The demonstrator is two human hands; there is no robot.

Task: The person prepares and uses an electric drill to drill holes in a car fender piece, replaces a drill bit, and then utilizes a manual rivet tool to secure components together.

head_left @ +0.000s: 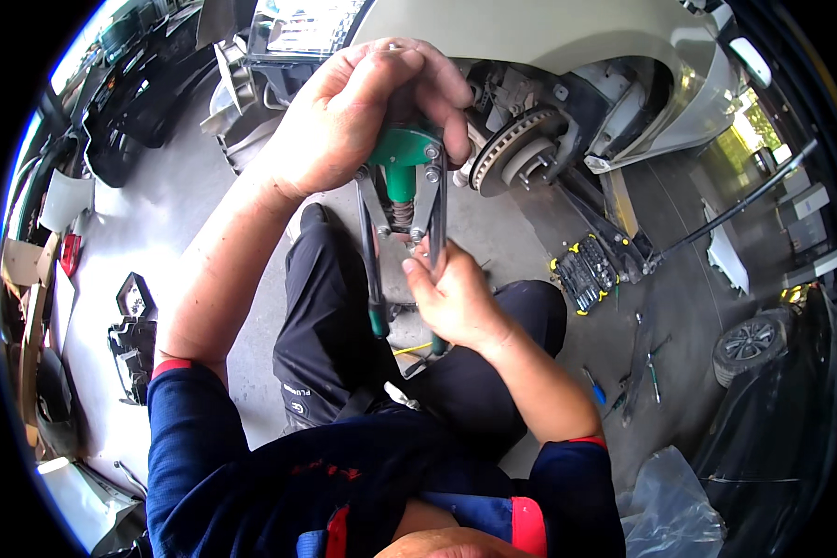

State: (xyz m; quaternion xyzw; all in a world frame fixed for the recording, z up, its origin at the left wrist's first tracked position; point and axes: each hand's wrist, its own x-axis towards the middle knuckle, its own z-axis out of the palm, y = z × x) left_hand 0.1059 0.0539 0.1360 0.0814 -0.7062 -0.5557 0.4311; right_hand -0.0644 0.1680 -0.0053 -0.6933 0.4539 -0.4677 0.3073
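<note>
My left hand (363, 112) grips the green top of a three-arm puller tool (402, 186), held up in front of me. Its dark metal arms hang down from the green head, with a threaded screw in the middle. My right hand (451, 298) is lower and pinches one of the arms near its lower end. Behind the tool a car's bare brake disc and hub (511, 149) show in the open wheel arch of a pale car (567, 37). My legs in dark trousers (335, 316) are below the tool.
An open socket set with yellow trim (581, 274) lies on the concrete floor to the right, with screwdrivers (595, 386) nearby. A loose wheel (749, 344) lies at far right. A clear plastic bag (670, 507) sits lower right. Car parts (135, 325) are scattered on the left.
</note>
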